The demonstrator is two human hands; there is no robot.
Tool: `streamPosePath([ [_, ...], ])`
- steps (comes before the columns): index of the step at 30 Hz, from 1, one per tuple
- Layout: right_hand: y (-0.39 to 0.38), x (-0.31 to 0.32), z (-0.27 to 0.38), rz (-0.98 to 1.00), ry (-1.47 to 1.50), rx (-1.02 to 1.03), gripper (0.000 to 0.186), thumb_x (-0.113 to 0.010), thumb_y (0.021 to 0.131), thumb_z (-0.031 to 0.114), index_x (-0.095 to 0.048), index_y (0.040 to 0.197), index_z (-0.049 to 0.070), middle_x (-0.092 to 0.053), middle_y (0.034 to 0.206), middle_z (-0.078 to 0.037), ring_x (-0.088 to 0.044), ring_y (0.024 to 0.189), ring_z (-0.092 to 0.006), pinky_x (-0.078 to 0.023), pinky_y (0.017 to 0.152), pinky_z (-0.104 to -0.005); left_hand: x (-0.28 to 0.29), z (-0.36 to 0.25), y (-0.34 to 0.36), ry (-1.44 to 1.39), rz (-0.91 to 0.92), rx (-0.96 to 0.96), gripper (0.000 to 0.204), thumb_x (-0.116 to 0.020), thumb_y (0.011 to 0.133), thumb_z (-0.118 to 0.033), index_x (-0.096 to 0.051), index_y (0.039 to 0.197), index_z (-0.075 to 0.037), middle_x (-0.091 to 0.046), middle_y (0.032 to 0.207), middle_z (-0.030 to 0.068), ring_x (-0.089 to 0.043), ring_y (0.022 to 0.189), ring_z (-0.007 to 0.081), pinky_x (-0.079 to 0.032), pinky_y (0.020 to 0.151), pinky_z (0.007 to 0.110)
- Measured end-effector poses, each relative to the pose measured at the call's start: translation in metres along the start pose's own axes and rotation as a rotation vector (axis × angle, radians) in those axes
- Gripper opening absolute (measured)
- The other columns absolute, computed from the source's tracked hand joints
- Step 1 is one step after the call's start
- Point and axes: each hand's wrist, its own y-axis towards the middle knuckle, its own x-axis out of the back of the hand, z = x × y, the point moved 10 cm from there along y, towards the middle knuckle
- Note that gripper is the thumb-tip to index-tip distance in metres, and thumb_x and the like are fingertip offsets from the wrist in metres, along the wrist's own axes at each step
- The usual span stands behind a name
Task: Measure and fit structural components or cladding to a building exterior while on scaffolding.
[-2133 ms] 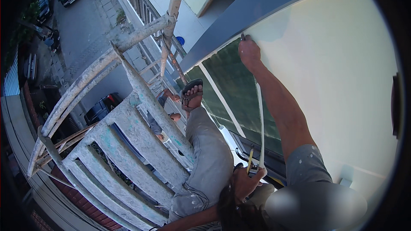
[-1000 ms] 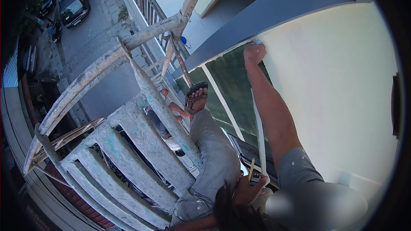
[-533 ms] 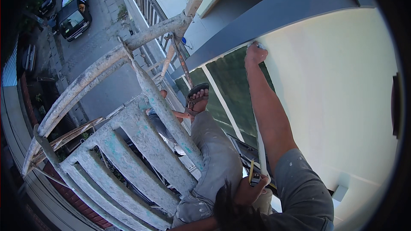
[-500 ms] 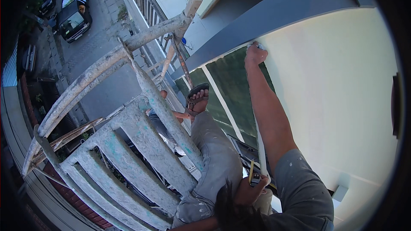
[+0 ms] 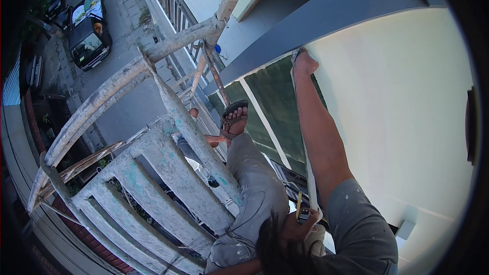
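A white strip, like masking tape, runs down the pale wall beside a green window pane. The right hand presses its top end against the wall under a grey beam. The left hand grips the tape roll at chest level. Paint-spattered scaffold poles stand left, high above a street.

No packages, labels, signs or screens are showing anywhere in this view, from the near scaffold to the far street below.
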Motion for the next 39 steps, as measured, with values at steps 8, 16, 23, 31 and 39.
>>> streamPosePath([
  [8,0.025,-0.017,-0.023,0.136,-0.046,-0.128,0.025,-0.071,0.090,0.016,-0.063,0.081,-0.006,-0.069,0.080,-0.015,-0.062,0.055,-0.0186,-0.045,0.042,-0.0312,0.001,0.000,0.001,0.000,-0.002,0.052,0.022,-0.068,0.095,-0.017,-0.065,0.107,0.001,-0.070,0.095,0.0076,-0.065,0.075,0.0117,-0.060,0.074,0.032],
  [16,0.013,-0.026,-0.038,0.330,0.376,-0.380,0.014,-0.062,0.099,0.009,-0.061,0.097,-0.004,-0.068,0.081,-0.015,-0.060,0.054,-0.0172,-0.047,0.044,-0.0283,0.000,0.011,0.007,0.022,0.031,0.011,0.032,-0.070,0.096,-0.030,-0.067,0.110,0.000,-0.070,0.095,0.0066,-0.070,0.081,0.0155,-0.059,0.073,0.031],
  [23,-0.009,-0.023,-0.029,0.295,0.447,-0.421,0.014,-0.063,0.099,0.010,-0.060,0.096,-0.004,-0.068,0.080,-0.016,-0.060,0.054,-0.0181,-0.045,0.043,-0.0283,0.002,0.014,0.009,-0.023,0.025,-0.019,0.033,-0.071,0.096,-0.031,-0.068,0.110,-0.001,-0.070,0.094,0.0077,-0.069,0.079,0.0146,-0.059,0.072,0.030],
  [31,-0.003,-0.023,-0.031,0.258,0.373,-0.388,0.016,-0.064,0.096,0.008,-0.061,0.092,-0.007,-0.068,0.078,-0.017,-0.059,0.052,-0.0193,-0.044,0.042,-0.0290,0.002,-0.001,0.000,-0.007,-0.031,0.037,0.018,-0.068,0.095,-0.016,-0.065,0.104,-0.001,-0.069,0.093,0.0068,-0.066,0.076,0.0122,-0.059,0.074,0.032],
  [39,0.010,-0.012,-0.011,0.208,0.010,-0.140,0.021,-0.066,0.092,0.010,-0.065,0.081,-0.007,-0.068,0.067,-0.017,-0.061,0.046,-0.0200,-0.047,0.039,-0.0314,0.001,0.004,0.004,-0.041,0.013,-0.054,0.032,-0.070,0.096,-0.029,-0.069,0.109,0.000,-0.071,0.091,0.0064,-0.069,0.075,0.0145,-0.059,0.070,0.030],
])
